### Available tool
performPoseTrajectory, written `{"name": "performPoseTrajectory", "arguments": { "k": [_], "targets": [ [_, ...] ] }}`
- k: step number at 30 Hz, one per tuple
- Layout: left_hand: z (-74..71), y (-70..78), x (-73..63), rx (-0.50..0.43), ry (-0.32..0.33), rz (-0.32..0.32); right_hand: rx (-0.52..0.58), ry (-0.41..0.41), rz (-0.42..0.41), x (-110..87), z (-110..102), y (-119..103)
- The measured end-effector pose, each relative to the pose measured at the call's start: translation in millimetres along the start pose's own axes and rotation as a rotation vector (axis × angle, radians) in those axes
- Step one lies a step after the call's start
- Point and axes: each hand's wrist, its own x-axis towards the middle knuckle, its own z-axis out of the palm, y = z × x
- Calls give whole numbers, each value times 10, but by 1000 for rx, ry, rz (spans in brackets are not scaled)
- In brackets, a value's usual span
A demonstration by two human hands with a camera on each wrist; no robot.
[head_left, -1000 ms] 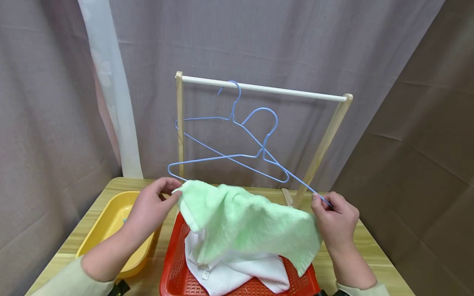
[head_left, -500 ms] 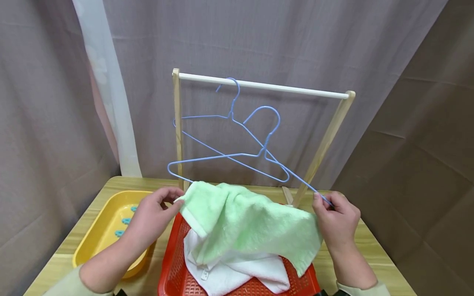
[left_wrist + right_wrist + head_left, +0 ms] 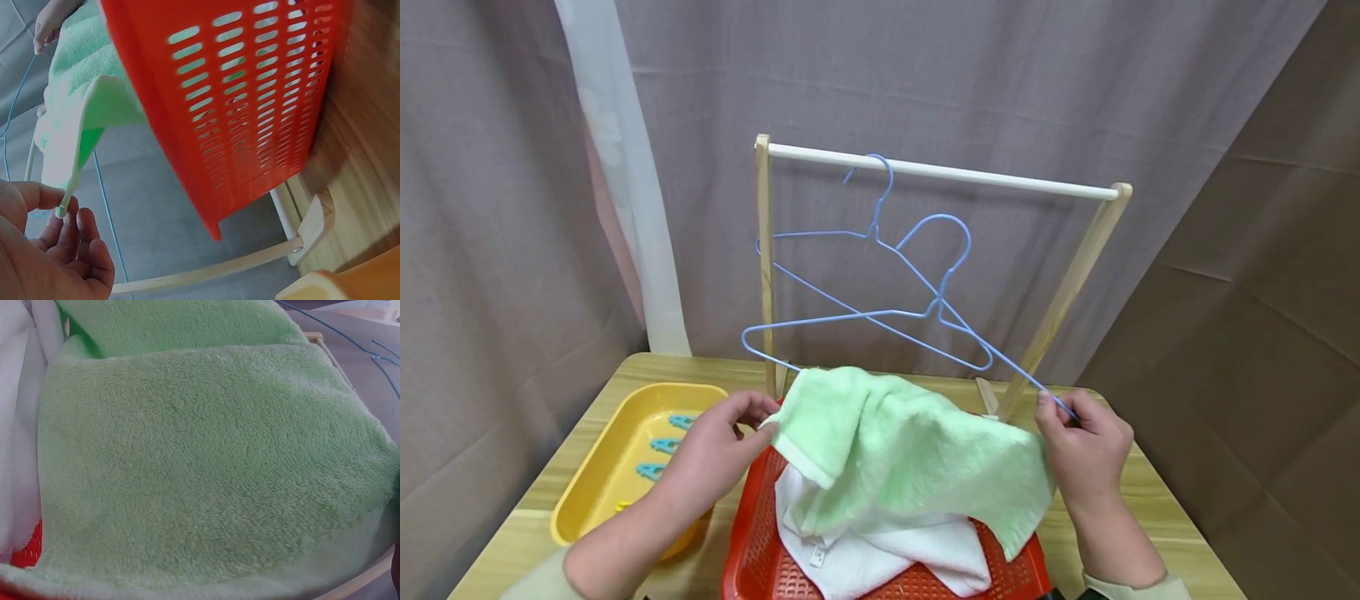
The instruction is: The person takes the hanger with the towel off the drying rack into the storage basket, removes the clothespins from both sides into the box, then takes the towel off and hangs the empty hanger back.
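Observation:
A light green towel drapes over the lower part of a blue wire hanger, hiding most of its bottom bar. My left hand pinches the towel's left edge between thumb and fingers; the pinched edge also shows in the left wrist view. At the other end, my right hand grips the hanger's right corner, beside the towel's right side. Green pile fills most of the right wrist view. Below hangs the towel's loose edge, over a white towel in a red perforated basket.
Behind stands a wooden rack with a white rail, from which a second blue hanger hangs bare. A yellow tray with several teal clips sits left on the wooden table. Grey curtains surround it.
My left hand has shifted slightly right and down, drawing the towel's left edge inward and uncovering more of the hanger's bottom bar. More clips show in the tray. The right hand keeps its grip.

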Motion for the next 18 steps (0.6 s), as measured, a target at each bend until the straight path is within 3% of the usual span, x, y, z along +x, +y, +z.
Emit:
{"name": "performPoseTrajectory", "arguments": {
  "k": [18],
  "targets": [
    [99,-112,-51,46,-56,-17,10,17,13,24,-19,-36]
  ]
}}
